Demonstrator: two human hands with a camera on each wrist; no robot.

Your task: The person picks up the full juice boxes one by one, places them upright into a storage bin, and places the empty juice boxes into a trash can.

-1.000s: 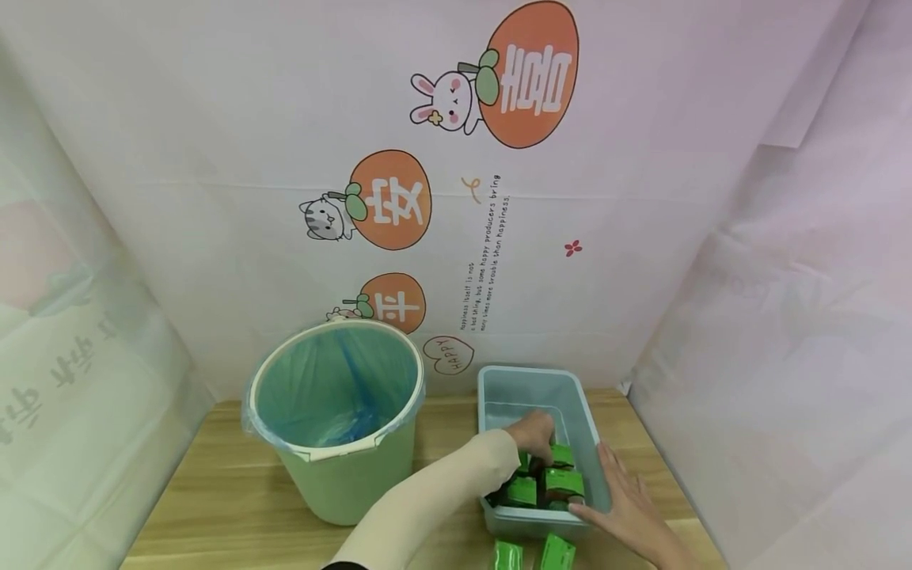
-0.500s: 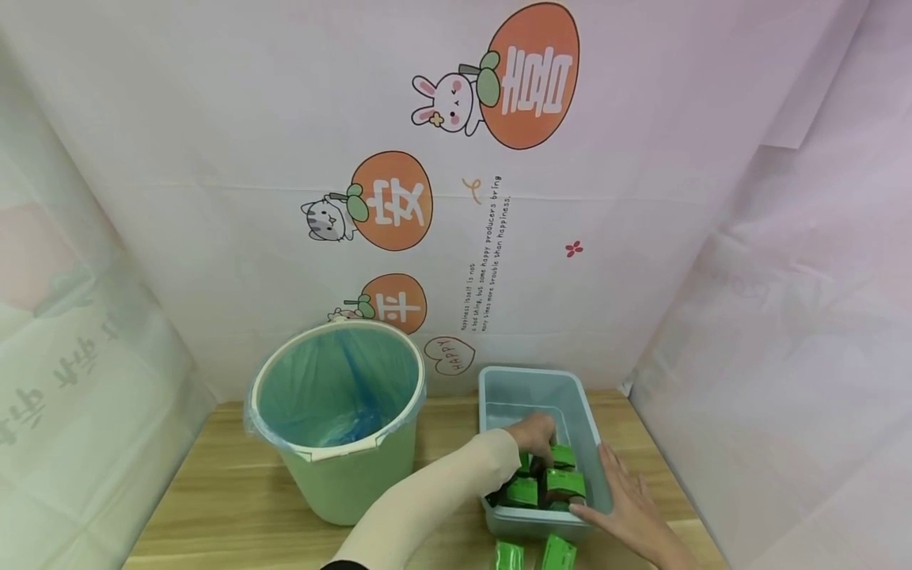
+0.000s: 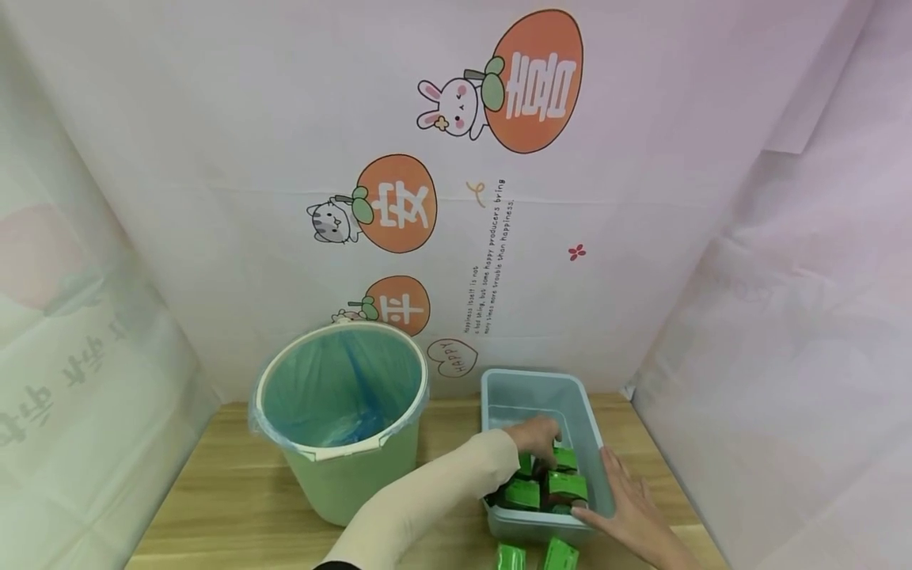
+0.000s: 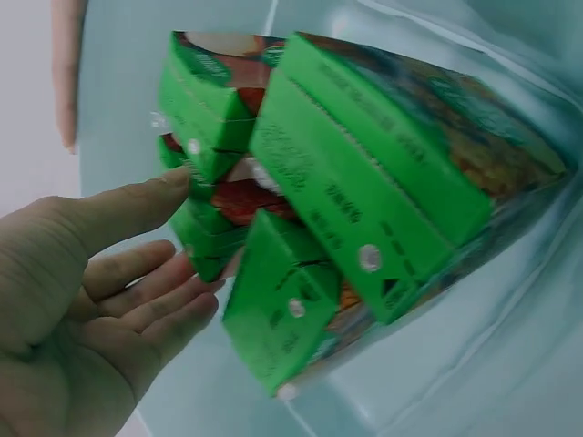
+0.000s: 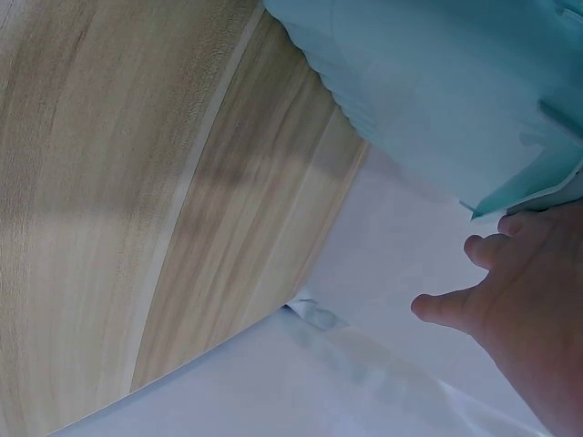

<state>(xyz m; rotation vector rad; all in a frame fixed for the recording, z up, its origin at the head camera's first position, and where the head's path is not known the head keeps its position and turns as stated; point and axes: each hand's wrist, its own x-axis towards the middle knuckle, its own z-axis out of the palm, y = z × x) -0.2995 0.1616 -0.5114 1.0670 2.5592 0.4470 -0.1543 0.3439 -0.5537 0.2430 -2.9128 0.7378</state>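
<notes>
My left hand [image 3: 534, 438] reaches over the left side of a light blue plastic bin [image 3: 534, 388], among several small green drink cartons [image 3: 568, 484]. In the left wrist view the hand's thumb and loosely extended fingers stand apart beside a green carton [image 4: 205, 232], fingertips right at its side. Larger in that view are two more cartons with green ends and brown picture sides. My right hand [image 3: 632, 511] rests at the bin's front right corner, thumb at the front rim and fingers along the right side. In the right wrist view its fingers [image 5: 446, 309] are spread near the bin.
A green bucket [image 3: 349, 491] with a translucent blue liner stands left of the bin. Two green cartons lie on the wooden table [image 3: 235, 483] before the bin, one of them a green carton [image 3: 560, 554] at the picture's bottom. White printed cloth [image 3: 285, 119] walls the table in.
The head view has shifted slightly, so everything sits a little lower and to the right. Both hands keep nearly the same places at the bin.
</notes>
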